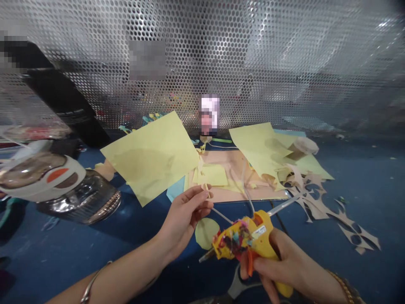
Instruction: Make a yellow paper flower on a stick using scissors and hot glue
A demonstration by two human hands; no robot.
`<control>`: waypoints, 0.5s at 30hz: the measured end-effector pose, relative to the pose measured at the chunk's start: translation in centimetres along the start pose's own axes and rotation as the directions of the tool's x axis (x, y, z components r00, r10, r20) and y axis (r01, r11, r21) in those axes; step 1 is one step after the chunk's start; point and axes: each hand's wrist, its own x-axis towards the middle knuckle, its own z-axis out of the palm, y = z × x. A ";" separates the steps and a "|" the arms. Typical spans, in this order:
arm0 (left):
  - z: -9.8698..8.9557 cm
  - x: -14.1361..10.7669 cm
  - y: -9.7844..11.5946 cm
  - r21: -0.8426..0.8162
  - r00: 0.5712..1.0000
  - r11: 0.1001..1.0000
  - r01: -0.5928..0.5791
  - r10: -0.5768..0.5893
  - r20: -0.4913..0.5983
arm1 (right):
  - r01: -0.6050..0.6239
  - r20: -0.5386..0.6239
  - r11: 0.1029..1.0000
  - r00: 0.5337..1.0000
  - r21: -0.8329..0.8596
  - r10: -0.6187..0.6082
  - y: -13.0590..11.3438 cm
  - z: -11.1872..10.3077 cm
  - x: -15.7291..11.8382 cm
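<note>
My right hand (284,259) grips a yellow hot glue gun (257,238) with bits of coloured stuff stuck to its body; its fingers are round the handle and by the orange trigger. A translucent glue stick (286,202) juts from the gun's back, and the metal nozzle points down to the left. My left hand (185,209) pinches a small pale yellow paper piece (206,191) between thumb and fingers. A light green paper disc (204,233) lies on the blue table just below the left hand. Scissors (236,285), partly out of view, lie beneath the glue gun.
A large yellow sheet (155,156) and more yellow paper (256,145) flank a peach-coloured board (221,158) with paper pieces. Peach scraps with round holes (319,204) lie right. A clear plastic container (85,198) stands left. A phone (209,116) leans against the perforated metal panel (202,46).
</note>
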 end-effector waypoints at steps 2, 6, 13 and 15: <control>0.1 -0.1 0.0 0.003 1.000 1.000 0.005 -0.005 -0.005 | 0.004 -0.040 0.999 0.999 -0.041 -0.005 0.0 0.3 0.0; 0.1 -0.2 0.0 0.013 1.000 1.000 -0.006 0.006 0.001 | 0.029 -0.100 0.997 0.994 -0.071 -0.036 -0.3 0.5 0.0; 0.0 0.1 -0.3 -0.009 0.999 0.999 -0.040 0.040 0.013 | 0.081 -0.148 0.994 0.985 -0.072 -0.091 -0.6 0.3 0.2; 0.0 0.1 -0.3 -0.022 0.998 0.998 -0.055 0.056 0.018 | 0.074 -0.186 0.994 0.979 -0.074 -0.087 -0.7 0.2 0.2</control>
